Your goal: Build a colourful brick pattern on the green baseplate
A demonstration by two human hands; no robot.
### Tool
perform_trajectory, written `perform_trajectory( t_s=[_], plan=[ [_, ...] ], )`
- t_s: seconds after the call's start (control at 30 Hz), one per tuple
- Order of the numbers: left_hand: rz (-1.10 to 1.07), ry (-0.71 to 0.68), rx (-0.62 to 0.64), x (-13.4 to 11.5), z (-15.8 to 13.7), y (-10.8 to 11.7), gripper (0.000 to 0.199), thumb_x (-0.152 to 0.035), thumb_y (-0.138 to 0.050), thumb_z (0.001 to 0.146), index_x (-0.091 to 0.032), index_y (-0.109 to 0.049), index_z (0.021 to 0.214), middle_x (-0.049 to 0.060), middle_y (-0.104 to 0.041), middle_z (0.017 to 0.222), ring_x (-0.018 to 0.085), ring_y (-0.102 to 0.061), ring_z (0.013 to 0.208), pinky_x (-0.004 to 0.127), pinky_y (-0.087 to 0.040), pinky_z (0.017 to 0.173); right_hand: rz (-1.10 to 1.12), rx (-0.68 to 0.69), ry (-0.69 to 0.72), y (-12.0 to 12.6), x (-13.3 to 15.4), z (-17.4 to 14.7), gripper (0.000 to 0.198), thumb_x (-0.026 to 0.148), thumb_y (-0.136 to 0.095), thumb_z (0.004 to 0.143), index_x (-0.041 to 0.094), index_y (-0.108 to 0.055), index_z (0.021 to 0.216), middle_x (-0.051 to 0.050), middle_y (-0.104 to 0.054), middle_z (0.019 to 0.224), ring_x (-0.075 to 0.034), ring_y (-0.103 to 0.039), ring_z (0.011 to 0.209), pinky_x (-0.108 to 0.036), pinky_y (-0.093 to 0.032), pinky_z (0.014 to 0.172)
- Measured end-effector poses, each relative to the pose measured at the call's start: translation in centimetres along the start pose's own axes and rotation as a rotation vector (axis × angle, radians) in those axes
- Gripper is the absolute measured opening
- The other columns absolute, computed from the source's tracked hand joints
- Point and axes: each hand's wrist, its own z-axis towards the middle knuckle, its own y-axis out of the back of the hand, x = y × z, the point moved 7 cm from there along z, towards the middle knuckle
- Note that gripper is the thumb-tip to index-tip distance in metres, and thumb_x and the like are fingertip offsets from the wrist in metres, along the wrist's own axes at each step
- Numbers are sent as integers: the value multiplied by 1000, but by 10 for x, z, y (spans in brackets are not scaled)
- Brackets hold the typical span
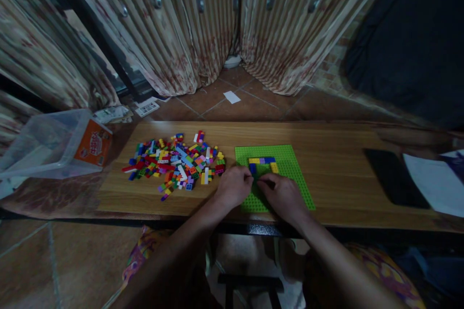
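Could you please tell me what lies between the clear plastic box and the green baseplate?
In the head view, a spread pile of loose coloured bricks lies on the wooden tabletop between the box and the baseplate.

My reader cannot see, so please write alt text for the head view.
A person's left hand and right hand are close together over a green baseplate with coloured bricks on it. To its left, loose bricks lie heaped on the wooden table.

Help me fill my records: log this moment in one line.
left hand: at green baseplate, grip unclear; right hand: over baseplate, grip unclear; brick rows: on baseplate; loose bricks: left of baseplate
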Motion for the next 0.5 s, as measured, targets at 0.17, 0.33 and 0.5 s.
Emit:
perform_trajectory(
  t_s=[0.17,0.33,0.5],
  plan=[
    [-4,17,-19,2,1,0,19,-18,-52,83,-19,-72,82,3,-71,80,16,-63,73,26,-47,69,29,-14,2,0,0,2,22,33,-53,85,23,-72,85,-3,-74,83,-19,-66,75,-30,-44,69],
    [-4,28,-35,2,1,0,18,-18,-54,83,-18,-71,81,4,-70,80,16,-63,73,26,-47,71,60,-14,3,0,-4,3,25,35,-51,85,23,-72,84,-3,-74,79,-19,-65,72,-30,-43,67],
    [-7,55,-31,2,1,2,18,-18,-54,82,-17,-72,81,4,-70,77,16,-63,71,26,-47,69,60,-35,-2,2,-6,8,27,35,-49,85,23,-73,80,-3,-73,75,-18,-65,69,-29,-42,64]
  ],
)
